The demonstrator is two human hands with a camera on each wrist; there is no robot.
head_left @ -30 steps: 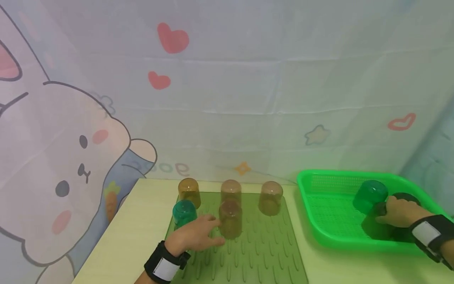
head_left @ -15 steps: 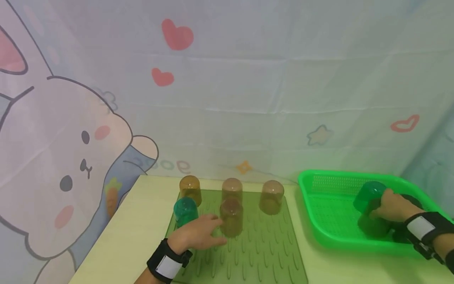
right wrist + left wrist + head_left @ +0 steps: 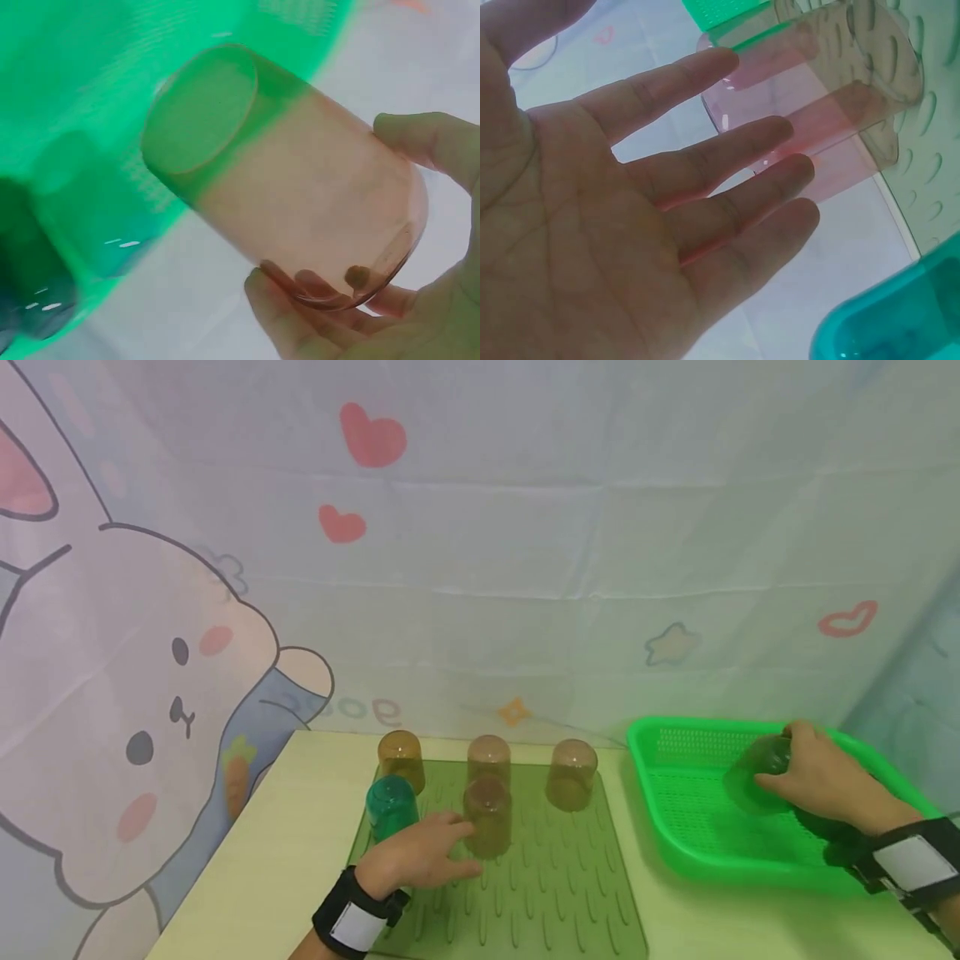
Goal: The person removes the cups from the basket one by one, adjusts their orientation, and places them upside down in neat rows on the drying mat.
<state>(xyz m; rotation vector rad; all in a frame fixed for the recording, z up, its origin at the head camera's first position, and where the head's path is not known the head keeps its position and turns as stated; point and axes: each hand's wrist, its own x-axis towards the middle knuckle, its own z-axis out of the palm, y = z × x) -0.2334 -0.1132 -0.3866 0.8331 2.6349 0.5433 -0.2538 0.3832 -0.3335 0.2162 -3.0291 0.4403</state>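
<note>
A printed cloth [image 3: 480, 568] was hung behind a pale bench [image 3: 240, 843], on which a green basket [image 3: 660, 835] was set at 3 o'clock from a ridged mat [image 3: 562, 893]. By the left hand [image 3: 416, 856], its fingers spread apart beside a pink cup [image 3: 487, 822], nothing was held. By the right hand [image 3: 832, 781], a brownish clear cup [image 3: 315, 195] was clamped near its rounded base, within the basket's outline; whether the basket was touched could not be told. A pick-up from the basket seemed in hand, and a lift clear of the rim was judged to be called for. The clamped cup's long axis was tilted, its mouth pointed between 10 and 11 o'clock in the right wrist view, its base between 4 and 5.
</note>
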